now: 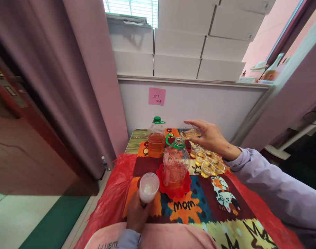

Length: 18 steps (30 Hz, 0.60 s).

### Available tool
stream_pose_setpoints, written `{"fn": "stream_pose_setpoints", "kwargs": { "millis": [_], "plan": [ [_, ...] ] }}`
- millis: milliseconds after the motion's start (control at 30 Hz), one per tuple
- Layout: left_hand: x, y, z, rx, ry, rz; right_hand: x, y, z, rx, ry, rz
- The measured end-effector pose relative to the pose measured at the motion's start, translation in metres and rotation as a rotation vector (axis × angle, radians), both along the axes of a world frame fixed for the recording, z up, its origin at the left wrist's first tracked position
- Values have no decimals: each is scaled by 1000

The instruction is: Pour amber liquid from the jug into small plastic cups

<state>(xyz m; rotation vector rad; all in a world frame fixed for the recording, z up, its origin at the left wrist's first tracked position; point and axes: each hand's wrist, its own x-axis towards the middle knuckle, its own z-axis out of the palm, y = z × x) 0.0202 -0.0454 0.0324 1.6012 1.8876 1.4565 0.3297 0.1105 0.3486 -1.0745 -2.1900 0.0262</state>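
We take the open bottle point(176, 162) as the reference for all positions. It stands upright in the red scalloped tray point(173, 194). We judge the step in hand to be pouring: above the bottle's mouth and slightly to its right, our right hand point(211, 135) tilts a clear cup point(189, 132) holding pale yellow liquid. The thumb and fingers are spread to the cup's width and closed on its sides. We cannot tell whether rim and mouth touch, nor whether liquid is running. In our judgement, the next move calls for a slow increase in tilt, with the lip kept centred over the narrow neck to avoid spillage.

Left of the bottle and nearer to us, our left hand point(137, 211) has its fingers curled around a frosted cup point(149, 188); we cannot tell whether it is single or nested.

The bottle is clear and round-bodied, uncapped, with a green handle at the neck; its liquid level is hard to read. Behind it to the left stands a green-capped bottle point(156, 144) of amber liquid. To its right sit several small filled cups point(208, 169).
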Motion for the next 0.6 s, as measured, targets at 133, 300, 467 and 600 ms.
{"fn": "stream_pose_setpoints", "kwargs": {
  "millis": [133, 300, 467, 600],
  "plan": [
    [-1, 0, -2, -8, -2, 0, -3, -1, 0, 20, -23, 16],
    [-1, -1, -4, -22, -5, 3, -7, 0, -2, 77, -67, 45],
    [0, 0, -2, -23, -7, 7, -10, 1, -4, 133, -104, 57],
    [1, -1, -1, -17, -1, 5, -11, 1, -4, 183, -134, 77]
  ]
}}
